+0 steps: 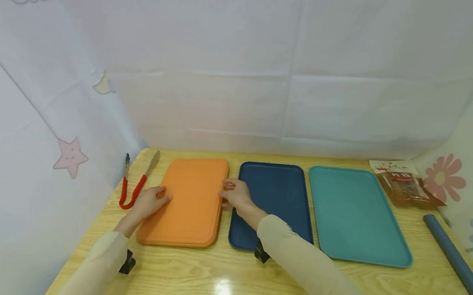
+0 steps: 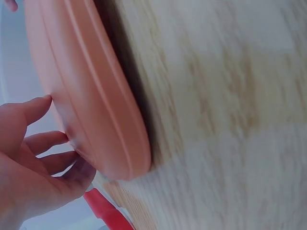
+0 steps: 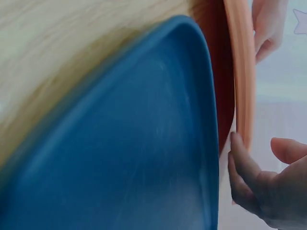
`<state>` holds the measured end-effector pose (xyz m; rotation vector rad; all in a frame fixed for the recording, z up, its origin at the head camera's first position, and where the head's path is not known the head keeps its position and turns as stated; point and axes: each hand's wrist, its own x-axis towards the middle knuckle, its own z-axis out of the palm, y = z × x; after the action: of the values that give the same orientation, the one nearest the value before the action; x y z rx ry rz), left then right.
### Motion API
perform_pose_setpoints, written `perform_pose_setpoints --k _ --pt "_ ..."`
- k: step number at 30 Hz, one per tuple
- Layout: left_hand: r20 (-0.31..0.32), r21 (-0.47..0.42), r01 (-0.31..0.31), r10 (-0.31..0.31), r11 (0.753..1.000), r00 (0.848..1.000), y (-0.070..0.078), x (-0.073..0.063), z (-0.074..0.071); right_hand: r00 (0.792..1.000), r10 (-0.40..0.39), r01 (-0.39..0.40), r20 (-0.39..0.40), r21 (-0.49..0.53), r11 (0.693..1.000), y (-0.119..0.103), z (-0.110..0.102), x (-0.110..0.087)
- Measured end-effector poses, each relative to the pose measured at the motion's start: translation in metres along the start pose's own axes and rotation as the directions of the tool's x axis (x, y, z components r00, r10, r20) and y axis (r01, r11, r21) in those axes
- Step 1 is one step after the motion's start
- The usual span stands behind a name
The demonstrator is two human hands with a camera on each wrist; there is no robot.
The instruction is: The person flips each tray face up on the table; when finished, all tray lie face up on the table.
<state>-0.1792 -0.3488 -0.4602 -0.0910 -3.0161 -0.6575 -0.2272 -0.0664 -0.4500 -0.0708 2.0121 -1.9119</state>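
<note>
A flat orange case (image 1: 188,200) with rounded corners and a seam round its side lies on the table. My left hand (image 1: 150,203) rests at its left edge, the thumb reaching over the top. In the left wrist view, the left hand's (image 2: 43,163) fingertips meet the case (image 2: 86,86) with the thumb spread apart from them. At the case's right edge is my right hand (image 1: 236,194), partly over the navy tray (image 1: 276,194). In the right wrist view, the right hand's (image 3: 268,187) fingertips lie against the case's side (image 3: 242,72), and its thumb stands away.
Left of the case lie metal tongs with red handles (image 1: 131,194). A teal tray (image 1: 360,216) sits right of the navy one. Farther right are a brown food packet (image 1: 406,185) and a dark blue-grey roll (image 1: 460,266). Patterned cloth (image 1: 243,72) borders the table (image 1: 190,276).
</note>
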Motion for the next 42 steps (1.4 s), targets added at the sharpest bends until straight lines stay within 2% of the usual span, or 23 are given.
perform_pose_setpoints --k 5,9,12,17,20,24,34,38,42 --pt "-0.007 -0.057 0.014 -0.015 0.998 1.0 -0.001 -0.002 0.001 1.0 -0.021 0.02 0.016 0.081 0.997 -0.007 -0.006 -0.001" --pt "-0.008 -0.11 -0.032 0.032 0.993 0.999 -0.001 -0.006 -0.002 0.998 -0.043 0.038 0.048 0.108 0.993 -0.013 -0.008 -0.004" --pt "0.022 -0.138 -0.066 0.07 0.988 0.997 0.002 -0.009 -0.005 0.995 -0.068 0.058 0.069 0.138 0.989 -0.021 -0.01 -0.007" --pt "0.101 -0.168 -0.027 0.044 0.985 0.994 0.007 -0.017 -0.009 0.994 -0.076 0.06 0.076 0.186 0.981 -0.033 -0.012 -0.009" --pt "0.12 -0.162 -0.021 0.041 0.987 0.992 0.014 -0.028 -0.011 0.995 -0.061 0.042 0.085 0.208 0.977 -0.039 -0.014 -0.008" --pt "0.131 -0.177 -0.025 0.049 0.984 0.99 0.029 -0.05 -0.016 0.994 -0.051 0.027 0.094 0.234 0.972 -0.048 -0.015 -0.01" --pt "0.127 -0.287 0.009 0.029 0.958 0.991 0.056 -0.097 -0.023 0.989 -0.074 0.029 0.128 0.322 0.946 -0.07 -0.012 -0.012" --pt "0.125 -0.308 -0.003 0.044 0.951 0.991 0.066 -0.11 -0.025 0.989 -0.064 0.017 0.131 0.333 0.943 -0.077 -0.012 -0.014" --pt "0.088 -0.304 -0.045 0.075 0.952 0.993 0.076 -0.118 -0.026 0.99 -0.069 0.019 0.127 0.36 0.933 -0.082 -0.011 -0.015"
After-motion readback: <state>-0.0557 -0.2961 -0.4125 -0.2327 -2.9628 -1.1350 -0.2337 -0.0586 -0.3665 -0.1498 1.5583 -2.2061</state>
